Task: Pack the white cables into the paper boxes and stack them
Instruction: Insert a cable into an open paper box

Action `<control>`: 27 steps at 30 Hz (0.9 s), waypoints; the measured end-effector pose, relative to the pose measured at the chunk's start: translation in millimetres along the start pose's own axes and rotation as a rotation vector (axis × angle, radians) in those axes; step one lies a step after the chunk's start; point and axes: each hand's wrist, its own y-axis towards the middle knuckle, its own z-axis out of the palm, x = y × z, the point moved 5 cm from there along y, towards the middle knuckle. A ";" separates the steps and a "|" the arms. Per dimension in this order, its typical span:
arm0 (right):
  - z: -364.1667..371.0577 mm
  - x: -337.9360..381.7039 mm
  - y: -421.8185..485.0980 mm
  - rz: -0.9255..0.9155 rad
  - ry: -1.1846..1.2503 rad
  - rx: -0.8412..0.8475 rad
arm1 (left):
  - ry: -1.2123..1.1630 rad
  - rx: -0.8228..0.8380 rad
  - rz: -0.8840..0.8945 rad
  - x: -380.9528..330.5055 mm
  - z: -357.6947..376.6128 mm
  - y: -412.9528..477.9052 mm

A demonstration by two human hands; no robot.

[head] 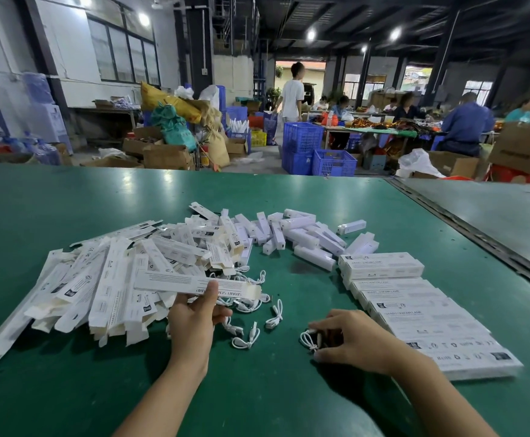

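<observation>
- The green desk [68, 389] carries everything; its far edge runs straight across the view, and its right edge slants down towards the near right.
- A heap of flat, unfolded paper boxes [100, 279] covers the left half. Most have their long axes fanning from the near left edge towards the middle. Their print is too small to read.
- Rows of packed boxes [430, 323] lie side by side along the right edge, long axes running left to right. The row stretches from mid-desk to the near right, with two more boxes stacked at its far end. The farther ones read "SMART SENSOR LAMP".
- A pile of white wrapped units [301, 238] sits mid-desk towards the far edge, pointing every way.
- The left hand [194, 316] grips a held box [175, 283] just above the heap, thumb on top. The box's long axis runs left to right and its open flap end points right. Its print, "SMART SENSOR LAMP", reads upside down.
- The right hand [348, 342] is well apart from the left and rests near the packed rows. Its curled fingers pinch a coiled white cable [307, 339] against the desk.
- Loose cables [274, 316] lie coiled between the two hands, at the heap's near right fringe.
</observation>
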 end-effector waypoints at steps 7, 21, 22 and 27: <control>2.0 6.0 3.3 -0.010 0.040 -0.120 | -0.018 0.012 -0.003 -0.7 -0.5 -1.2; 6.2 17.8 3.5 0.073 0.089 -0.241 | -0.030 0.060 -0.029 -0.1 4.4 -3.6; 5.1 18.7 2.5 0.084 0.127 -0.274 | -0.033 0.067 -0.035 0.2 5.2 -4.7; 3.4 28.3 0.1 0.177 0.453 -0.443 | -0.021 0.133 -0.066 4.4 13.3 -14.5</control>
